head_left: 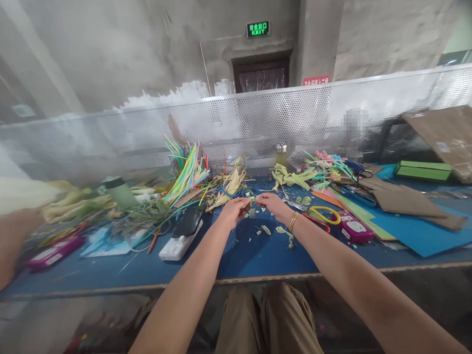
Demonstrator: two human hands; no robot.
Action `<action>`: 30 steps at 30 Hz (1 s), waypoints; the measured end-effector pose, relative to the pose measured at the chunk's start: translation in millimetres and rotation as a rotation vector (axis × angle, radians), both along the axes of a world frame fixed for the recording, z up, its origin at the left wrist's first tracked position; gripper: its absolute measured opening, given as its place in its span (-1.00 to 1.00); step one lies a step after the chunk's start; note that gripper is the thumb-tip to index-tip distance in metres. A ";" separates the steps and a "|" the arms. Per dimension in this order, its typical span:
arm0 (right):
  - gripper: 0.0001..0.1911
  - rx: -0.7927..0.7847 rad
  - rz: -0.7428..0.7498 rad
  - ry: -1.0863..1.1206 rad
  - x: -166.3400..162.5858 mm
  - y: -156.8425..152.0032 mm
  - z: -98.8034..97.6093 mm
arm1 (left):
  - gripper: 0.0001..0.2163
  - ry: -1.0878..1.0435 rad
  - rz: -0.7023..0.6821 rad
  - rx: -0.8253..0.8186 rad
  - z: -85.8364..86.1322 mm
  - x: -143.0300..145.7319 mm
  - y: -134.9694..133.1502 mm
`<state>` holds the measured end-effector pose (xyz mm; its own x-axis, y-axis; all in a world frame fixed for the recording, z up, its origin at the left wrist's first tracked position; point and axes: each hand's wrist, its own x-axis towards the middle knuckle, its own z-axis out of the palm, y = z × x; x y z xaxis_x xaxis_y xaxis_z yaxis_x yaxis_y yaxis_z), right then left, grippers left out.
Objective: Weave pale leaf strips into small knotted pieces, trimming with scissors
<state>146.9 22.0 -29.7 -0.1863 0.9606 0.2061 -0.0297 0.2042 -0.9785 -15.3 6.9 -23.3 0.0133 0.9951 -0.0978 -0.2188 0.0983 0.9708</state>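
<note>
My strip (252,198) is yellow-green, my bracelet (293,221) gold, the table (254,255) blue, the scissors (325,214) yellow-handled, the case (356,230) magenta.

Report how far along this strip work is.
Done: pale scraps lie on the blue table. In hand: left hand and right hand pinch a thin strip between them. Remaining: heaps of coloured strips behind look unused.
</note>
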 end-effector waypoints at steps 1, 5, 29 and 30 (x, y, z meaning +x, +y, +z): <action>-0.72 0.037 0.000 -0.001 0.3 1.1 -0.5 | -0.72 -0.004 -0.003 -0.001 -0.8 -0.7 0.4; -0.72 0.090 -0.017 -0.101 2.9 1.9 -0.5 | -0.73 -0.025 -0.007 0.005 -3.3 -4.7 3.0; -0.65 0.086 -0.082 -0.068 -10.3 -3.8 -10.4 | -0.73 -0.152 -0.026 0.065 -13.4 0.8 10.2; -0.65 0.083 -0.069 -0.068 -9.9 -2.8 -10.3 | -0.73 -0.160 -0.015 0.074 -12.5 0.3 10.7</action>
